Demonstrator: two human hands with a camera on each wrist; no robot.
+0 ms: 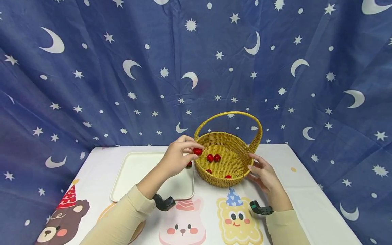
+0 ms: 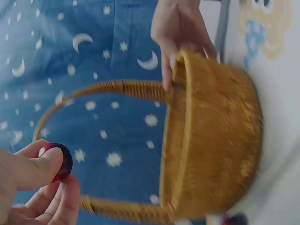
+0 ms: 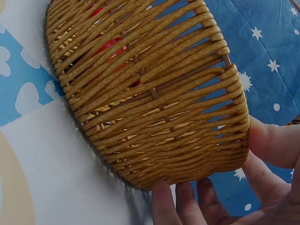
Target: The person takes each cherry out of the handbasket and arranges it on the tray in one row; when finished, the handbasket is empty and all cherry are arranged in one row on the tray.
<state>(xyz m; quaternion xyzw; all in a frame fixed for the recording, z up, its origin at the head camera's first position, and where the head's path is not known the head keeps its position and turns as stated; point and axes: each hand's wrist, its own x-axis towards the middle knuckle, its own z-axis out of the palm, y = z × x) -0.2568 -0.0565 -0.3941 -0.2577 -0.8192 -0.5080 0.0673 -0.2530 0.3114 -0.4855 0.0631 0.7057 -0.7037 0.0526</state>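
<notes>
My left hand (image 1: 179, 154) pinches a small round red fruit (image 1: 197, 151) at the left rim of a yellow wicker basket (image 1: 218, 182). In the left wrist view, that fruit (image 2: 61, 161) looks shiny and dark red, held between thumb and fingertips. Several similar red fruits (image 1: 210, 158) lie inside the basket, which has a tall arched handle (image 1: 228, 112). My right hand (image 1: 264, 173) grips the basket's right side, thumb near the rim and fingers against the woven wall (image 3: 164, 122). Another dark red fruit (image 1: 189, 165) sits at the tray's right edge, partly behind the left hand.
A shallow white tray (image 1: 134, 170) lies left of the basket, partly covered by the left forearm. The white tablecloth (image 1: 301, 204) carries printed cartoon figures. Behind the table hangs a blue curtain (image 1: 159, 85) with moons and stars.
</notes>
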